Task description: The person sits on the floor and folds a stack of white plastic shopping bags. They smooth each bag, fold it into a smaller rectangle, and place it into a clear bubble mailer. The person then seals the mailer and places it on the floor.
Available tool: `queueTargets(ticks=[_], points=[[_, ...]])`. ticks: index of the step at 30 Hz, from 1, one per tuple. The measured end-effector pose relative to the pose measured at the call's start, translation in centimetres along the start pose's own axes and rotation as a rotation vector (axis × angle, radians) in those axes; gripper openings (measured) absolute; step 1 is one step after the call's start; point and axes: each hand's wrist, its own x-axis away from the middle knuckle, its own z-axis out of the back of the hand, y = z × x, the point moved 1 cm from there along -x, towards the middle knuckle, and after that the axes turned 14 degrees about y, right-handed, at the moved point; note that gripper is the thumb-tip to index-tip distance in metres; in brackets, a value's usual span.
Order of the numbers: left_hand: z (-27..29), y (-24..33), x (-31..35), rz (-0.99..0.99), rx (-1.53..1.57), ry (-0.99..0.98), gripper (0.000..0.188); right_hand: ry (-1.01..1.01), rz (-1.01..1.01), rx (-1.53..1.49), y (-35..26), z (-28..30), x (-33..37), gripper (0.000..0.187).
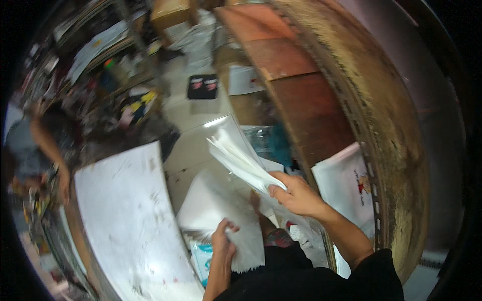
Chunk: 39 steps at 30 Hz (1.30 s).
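Right hand (pixel 297 197) and left hand (pixel 223 240) in pinches on white sheets (pixel 247 165) — tiled floor (pixel 188 143) below; scuffed white tabletop (pixel 130 215) leftward.

The held sheets (pixel 240 159) are white, the board (pixel 128 215) too (though dark-smudged).

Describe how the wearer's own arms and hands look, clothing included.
The right arm has a loose, short black sleeve, leaving the forearm bare. The left forearm is bare too; its sleeve's end cannot be made out. Left hand and right hand are ungloved.
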Motion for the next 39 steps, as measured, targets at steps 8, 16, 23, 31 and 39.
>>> queueTargets(ticks=[8, 16, 23, 31, 39], points=[[0.5, -3.5, 0.2, 0.003, 0.014, -0.115, 0.046, -0.257, 0.283, 0.291, 8.9, -13.3, 4.6, 0.062], [0.7, -6.8, 0.3, 0.063, -0.126, 0.103, 0.061, -0.419, 0.445, 0.424, 11.6, -12.7, 7.1, 0.05], [1.9, -9.5, -1.0, 0.227, 0.034, 0.022, 0.05, -0.406, 0.412, 0.482, 13.5, -13.1, 9.1, 0.053], [2.6, -10.9, 0.0, 0.152, 0.029, 0.055, 0.034, -0.6, 0.242, 0.424, 12.2, -11.6, 9.1, 0.048], [5.9, -11.0, -2.8, -0.067, -0.292, 0.031, 0.023, -0.277, 0.124, 0.144, 16.5, -11.7, 9.7, 0.038]])
